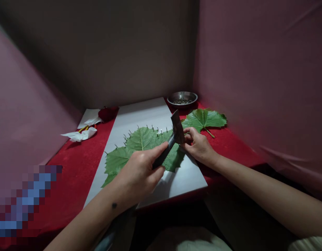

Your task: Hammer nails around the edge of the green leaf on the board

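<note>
My left hand (pixel 141 169) is wrapped round the dark handle of a hammer (pixel 178 127), its index finger stretched along the shaft. The hammer's head is raised over the right side of a large green leaf (pixel 143 139), which lies on a white board (pixel 145 111). Several thin nails (pixel 129 132) stand upright or slightly tilted along the leaf's upper and left edges. At the leaf's right edge, my right hand (pixel 199 146) has its thumb and fingers pinched together close beside the hammer head. What they pinch is hidden by the hammer head.
A metal bowl (pixel 182 100) with many small nails stands behind the board. A second green leaf (pixel 205 120) lies to the right on the red cloth (pixel 72 170). Crumpled white tissue (pixel 81 135), something yellow-handled and a dark red object (pixel 106 114) lie at the left. Walls enclose the table.
</note>
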The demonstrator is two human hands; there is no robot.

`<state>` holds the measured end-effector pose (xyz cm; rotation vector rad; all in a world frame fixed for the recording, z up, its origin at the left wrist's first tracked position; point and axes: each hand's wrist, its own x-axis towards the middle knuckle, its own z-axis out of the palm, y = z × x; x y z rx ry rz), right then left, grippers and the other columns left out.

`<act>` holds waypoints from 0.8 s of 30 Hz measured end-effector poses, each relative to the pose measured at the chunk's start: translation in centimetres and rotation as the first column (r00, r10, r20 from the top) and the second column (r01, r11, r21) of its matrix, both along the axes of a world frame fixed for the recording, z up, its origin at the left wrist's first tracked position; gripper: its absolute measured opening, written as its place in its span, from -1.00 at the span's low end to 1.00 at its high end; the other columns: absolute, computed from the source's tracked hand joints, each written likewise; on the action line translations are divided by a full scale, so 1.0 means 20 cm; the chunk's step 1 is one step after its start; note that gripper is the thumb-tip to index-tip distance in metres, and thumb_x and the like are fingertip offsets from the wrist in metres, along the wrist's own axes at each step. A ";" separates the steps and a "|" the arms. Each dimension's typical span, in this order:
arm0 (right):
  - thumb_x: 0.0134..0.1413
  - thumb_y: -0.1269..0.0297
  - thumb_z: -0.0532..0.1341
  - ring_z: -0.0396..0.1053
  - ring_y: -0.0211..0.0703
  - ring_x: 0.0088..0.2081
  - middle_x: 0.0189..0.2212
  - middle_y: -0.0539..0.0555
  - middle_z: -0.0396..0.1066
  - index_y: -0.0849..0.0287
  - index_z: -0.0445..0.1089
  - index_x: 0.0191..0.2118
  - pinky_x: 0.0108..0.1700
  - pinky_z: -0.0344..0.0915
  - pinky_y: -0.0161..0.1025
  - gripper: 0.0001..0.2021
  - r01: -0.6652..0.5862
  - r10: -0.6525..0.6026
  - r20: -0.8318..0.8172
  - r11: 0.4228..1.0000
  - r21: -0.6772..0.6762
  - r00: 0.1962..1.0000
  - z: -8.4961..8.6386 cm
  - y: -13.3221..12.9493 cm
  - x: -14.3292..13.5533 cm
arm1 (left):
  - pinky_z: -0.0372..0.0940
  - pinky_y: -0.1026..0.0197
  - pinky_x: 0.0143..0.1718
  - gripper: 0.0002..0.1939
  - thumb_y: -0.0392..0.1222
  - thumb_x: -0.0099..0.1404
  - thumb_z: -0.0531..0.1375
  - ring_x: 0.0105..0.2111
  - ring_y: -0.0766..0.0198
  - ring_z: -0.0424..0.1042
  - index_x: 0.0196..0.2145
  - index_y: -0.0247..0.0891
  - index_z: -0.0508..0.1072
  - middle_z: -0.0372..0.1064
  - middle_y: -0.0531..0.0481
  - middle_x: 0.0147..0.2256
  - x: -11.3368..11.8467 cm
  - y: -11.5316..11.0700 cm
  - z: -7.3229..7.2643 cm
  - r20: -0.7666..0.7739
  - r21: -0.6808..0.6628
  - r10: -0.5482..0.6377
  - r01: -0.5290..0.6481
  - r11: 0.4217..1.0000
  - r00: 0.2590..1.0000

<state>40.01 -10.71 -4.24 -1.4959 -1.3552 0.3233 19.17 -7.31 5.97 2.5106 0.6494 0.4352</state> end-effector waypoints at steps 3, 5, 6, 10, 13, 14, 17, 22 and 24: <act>-0.10 0.42 0.16 0.40 -0.18 -0.41 -0.46 0.00 0.45 0.14 0.17 -0.20 -0.32 0.30 -0.22 -0.72 0.006 -0.006 -0.001 1.000 0.001 1.000 -0.01 0.00 0.00 | 0.31 0.28 -0.47 -0.45 -0.40 0.10 0.10 -0.49 0.30 0.42 0.09 -0.28 0.33 0.47 0.05 -0.48 0.00 0.00 0.02 0.006 0.026 0.020 -0.020 0.999 1.000; -0.11 0.44 0.17 0.40 -0.18 -0.41 -0.47 -0.01 0.44 0.14 0.17 -0.19 -0.31 0.29 -0.22 -0.71 0.018 -0.018 0.008 1.000 -0.007 1.000 -0.01 0.01 0.01 | 0.31 0.28 -0.49 -0.44 -0.36 0.13 0.09 -0.53 0.31 0.41 0.12 -0.28 0.29 0.45 0.06 -0.51 -0.01 -0.01 0.02 0.055 0.039 0.056 -0.058 0.998 0.997; -0.12 0.44 0.17 0.40 -0.19 -0.41 -0.47 -0.01 0.44 0.14 0.17 -0.19 -0.31 0.29 -0.22 -0.70 0.020 -0.020 0.013 1.000 -0.012 1.000 -0.01 0.01 0.01 | 0.31 0.28 -0.50 -0.44 -0.34 0.14 0.09 -0.55 0.32 0.40 0.14 -0.27 0.26 0.44 0.06 -0.51 -0.02 -0.01 0.02 0.076 0.046 0.070 -0.074 0.996 0.995; -0.10 0.43 0.17 0.40 -0.19 -0.41 -0.46 -0.01 0.44 0.13 0.17 -0.20 -0.33 0.28 -0.23 -0.72 0.014 -0.014 -0.005 1.000 -0.009 1.000 -0.02 0.01 0.01 | 0.33 0.25 -0.47 -0.45 -0.35 0.14 0.08 -0.51 0.30 0.42 0.12 -0.35 0.28 0.51 -0.05 -0.36 -0.02 0.00 0.00 0.017 0.109 0.004 -0.006 0.994 1.000; -0.10 0.42 0.16 0.39 -0.19 -0.42 -0.47 -0.01 0.44 0.13 0.17 -0.21 -0.35 0.28 -0.24 -0.74 0.008 -0.008 -0.010 1.000 -0.006 1.000 -0.02 0.02 0.01 | 0.33 0.25 -0.42 -0.46 -0.39 0.13 0.08 -0.42 0.27 0.45 0.11 -0.35 0.29 0.51 -0.07 -0.31 -0.01 0.01 -0.01 -0.030 0.167 -0.043 0.048 0.985 0.999; -0.11 0.42 0.17 0.39 -0.20 -0.43 -0.47 -0.01 0.43 0.13 0.16 -0.22 -0.35 0.27 -0.24 -0.73 0.009 -0.009 -0.004 1.000 -0.008 1.000 -0.02 0.02 0.01 | 0.34 0.25 -0.39 -0.46 -0.39 0.13 0.08 -0.38 0.26 0.46 0.11 -0.34 0.28 0.51 -0.06 -0.31 -0.02 0.00 -0.01 -0.009 0.186 -0.034 0.035 0.982 0.999; -0.12 0.44 0.17 0.37 -0.21 -0.44 -0.49 -0.04 0.42 0.12 0.15 -0.22 -0.34 0.26 -0.24 -0.72 0.007 -0.007 0.003 1.000 -0.018 1.000 -0.02 0.02 0.01 | 0.34 0.26 -0.29 -0.47 -0.38 0.16 0.09 -0.26 0.24 0.46 0.12 -0.35 0.26 0.50 -0.10 -0.24 -0.02 -0.01 0.00 0.092 0.243 -0.020 -0.003 0.970 0.996; -0.09 0.42 0.16 0.37 -0.22 -0.44 -0.49 -0.03 0.41 0.15 0.16 -0.21 -0.35 0.26 -0.26 -0.74 -0.032 0.032 -0.041 0.999 -0.009 0.999 -0.02 0.02 0.02 | 0.33 0.26 -0.46 -0.47 -0.41 0.14 0.08 -0.43 0.24 0.46 0.10 -0.43 0.28 0.51 -0.12 -0.33 -0.01 0.00 -0.03 -0.016 0.312 -0.084 0.084 0.946 0.996; -0.10 0.43 0.17 0.37 -0.22 -0.43 -0.48 -0.03 0.41 0.16 0.16 -0.20 -0.35 0.26 -0.26 -0.72 -0.030 0.030 -0.037 1.000 -0.009 0.999 -0.01 0.02 0.02 | 0.33 0.27 -0.48 -0.47 -0.43 0.13 0.08 -0.46 0.26 0.45 0.10 -0.42 0.29 0.51 -0.10 -0.34 -0.01 0.00 -0.04 -0.034 0.310 -0.084 0.091 0.946 0.996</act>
